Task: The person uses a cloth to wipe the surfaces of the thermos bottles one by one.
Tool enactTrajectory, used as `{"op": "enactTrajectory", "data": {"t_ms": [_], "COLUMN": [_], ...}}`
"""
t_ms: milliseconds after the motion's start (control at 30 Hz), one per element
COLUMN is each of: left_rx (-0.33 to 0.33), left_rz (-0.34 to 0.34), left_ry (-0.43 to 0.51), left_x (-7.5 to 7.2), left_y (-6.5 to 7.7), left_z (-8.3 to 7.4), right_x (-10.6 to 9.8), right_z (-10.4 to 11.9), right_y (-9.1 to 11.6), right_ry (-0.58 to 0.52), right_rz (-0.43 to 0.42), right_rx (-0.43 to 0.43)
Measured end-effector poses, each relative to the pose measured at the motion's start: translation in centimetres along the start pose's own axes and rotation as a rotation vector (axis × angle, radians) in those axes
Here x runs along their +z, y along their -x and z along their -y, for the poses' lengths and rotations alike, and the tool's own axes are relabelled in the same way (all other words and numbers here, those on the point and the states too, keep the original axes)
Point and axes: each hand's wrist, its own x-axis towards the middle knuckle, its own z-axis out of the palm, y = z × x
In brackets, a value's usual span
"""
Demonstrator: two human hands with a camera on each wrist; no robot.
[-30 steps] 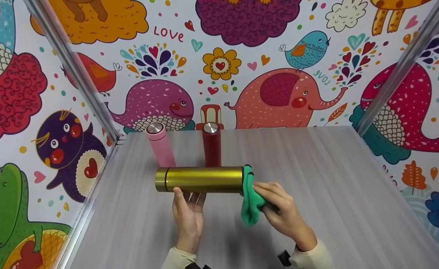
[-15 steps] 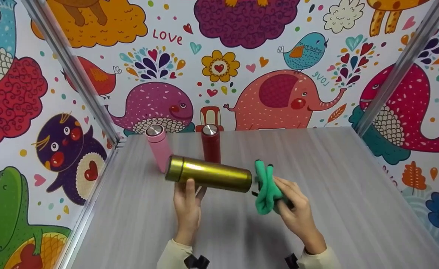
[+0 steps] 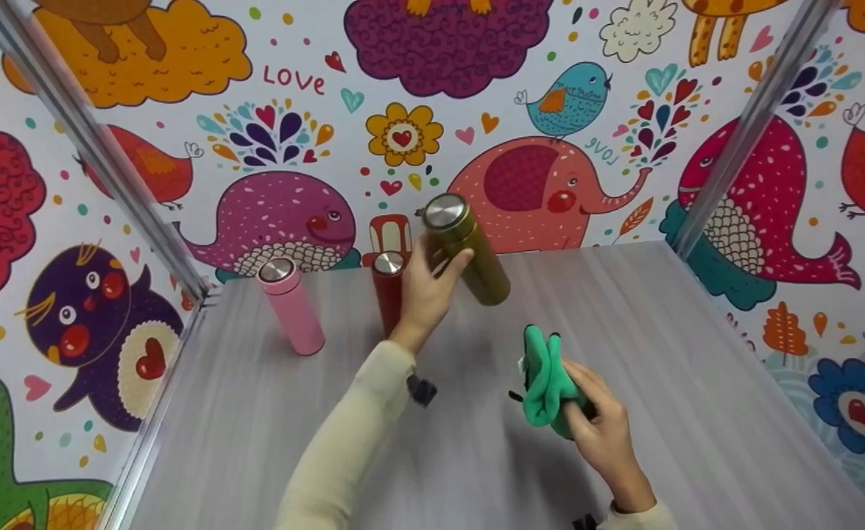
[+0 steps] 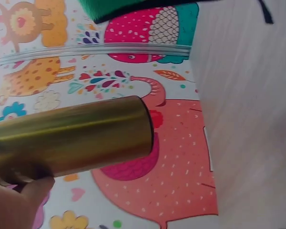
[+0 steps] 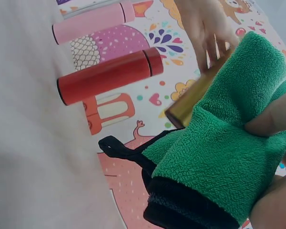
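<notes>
My left hand [image 3: 428, 287] grips a gold thermos bottle [image 3: 485, 269] near its silver-topped lid, holding it tilted above the table. In the left wrist view the bottle's body [image 4: 86, 138] points away from the thumb. My right hand [image 3: 601, 419] pinches a folded green towel [image 3: 546, 383] with black edging, apart from the bottle. A black hanging loop [image 5: 117, 147] sticks out of the towel in the right wrist view. To the left stand a pink thermos [image 3: 292, 313] and a red thermos [image 3: 388, 287]; my left hand and wrist partly cover the red one.
The grey table [image 3: 697, 412] has a printed cartoon wall [image 3: 417, 59] behind it and more printed panels on both sides. Metal corner posts [image 3: 752, 140] rise at the back left and back right.
The gold thermos has left the towel, swung from lying sideways to lid up, and moved forward and right with my left hand. My right hand with the towel has shifted slightly right.
</notes>
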Motion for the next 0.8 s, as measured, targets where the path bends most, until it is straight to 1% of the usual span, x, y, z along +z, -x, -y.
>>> {"op": "enactTrajectory", "data": {"t_ms": [67, 133, 233, 300, 400, 533, 633, 800], "left_rx": [-0.025, -0.044, -0.080, -0.106, -0.164, -0.236, -0.259, -0.263], "left_rz": [0.036, 0.063, 0.090, 0.096, 0.103, 0.128, 0.153, 0.207], "left_ry": [-0.026, -0.057, -0.081, -0.089, -0.108, -0.167, -0.198, -0.213], "left_x": [1.6, 3.1, 5.1, 6.2, 7.2, 8.0, 8.2, 8.7], "left_y": [-1.4, -2.4, -3.4, -3.9, -3.7, -3.0, -2.3, -1.7], "left_z": [0.9, 2.3, 4.7, 6.3, 8.6, 10.8, 11.8, 12.7], "right_x": [-0.4, -0.7, -1.1, -1.4, -1.7, -2.2, -2.4, -2.4], "right_z": [-0.2, -0.3, -0.4, -0.5, -0.9, -1.2, -1.3, -1.6], "right_y": [0.3, 0.5, 0.7, 0.7, 1.0, 1.5, 1.7, 1.8], "right_ry": [-0.013, -0.024, -0.016, -0.010, -0.002, 0.013, 0.015, -0.002], "right_rz": [-0.007, -0.015, -0.025, -0.029, -0.040, -0.067, -0.069, -0.063], "right_rx": [0.038, 0.079, 0.102, 0.112, 0.118, 0.143, 0.164, 0.162]}}
